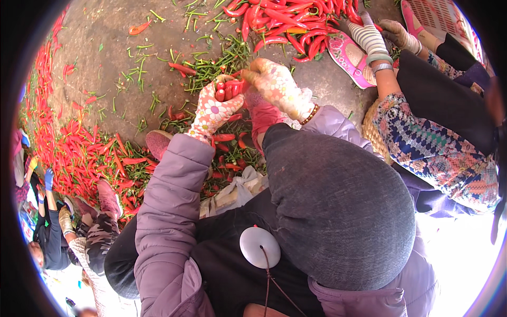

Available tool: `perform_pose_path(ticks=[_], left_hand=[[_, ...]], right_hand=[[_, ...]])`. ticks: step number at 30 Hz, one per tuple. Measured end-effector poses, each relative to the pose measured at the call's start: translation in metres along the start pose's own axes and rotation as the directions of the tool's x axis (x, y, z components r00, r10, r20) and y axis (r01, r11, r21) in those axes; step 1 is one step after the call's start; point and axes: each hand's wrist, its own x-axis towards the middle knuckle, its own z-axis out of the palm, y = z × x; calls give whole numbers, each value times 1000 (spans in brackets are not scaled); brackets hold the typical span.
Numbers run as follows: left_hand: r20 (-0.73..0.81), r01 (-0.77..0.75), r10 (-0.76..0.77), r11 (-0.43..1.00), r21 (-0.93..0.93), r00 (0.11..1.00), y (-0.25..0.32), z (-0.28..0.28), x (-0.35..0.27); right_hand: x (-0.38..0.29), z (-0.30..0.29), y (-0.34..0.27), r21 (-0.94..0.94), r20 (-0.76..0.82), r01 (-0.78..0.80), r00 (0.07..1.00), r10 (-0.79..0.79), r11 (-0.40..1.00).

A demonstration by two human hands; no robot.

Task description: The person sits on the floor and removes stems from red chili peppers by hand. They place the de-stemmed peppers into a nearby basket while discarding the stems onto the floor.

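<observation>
My left hand (216, 105), in a floral glove, is closed around several red chili peppers (229, 90), their ends pointing up. Close on its right, my right hand (273, 81), in a matching stained glove, has thumb and fingers pinched at a red chili pepper (246, 84), partly hidden by the fingers. Beneath and behind both hands lies a pile of green pepper stems (212, 71) on the concrete floor (107, 51). Beyond my right hand is a heap of red chili peppers (285, 20).
A co-worker's gloved hands (368, 37) reach to the heap's right side, near a pink shoe (348, 59). A long band of red peppers (83, 158) runs along the left, where other people sit. A plastic crate (443, 20) stands at the upper right. My knee (336, 206) rises below my right hand.
</observation>
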Motion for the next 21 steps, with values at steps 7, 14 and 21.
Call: perform_pose_path(ticks=[7,14,21], left_hand=[[-28,-19,17,995,-97,999,-5,-4,3],[-75,115,-200,788,-605,977,-11,-19,6],[-106,174,-351,677,-715,930,-19,-16,9]], right_hand=[[4,8,41,659,193,-233,971,138,716],[54,-22,88,-758,-203,102,902,-381,645],[52,-26,38,-409,-270,-92,962,-24,908]])
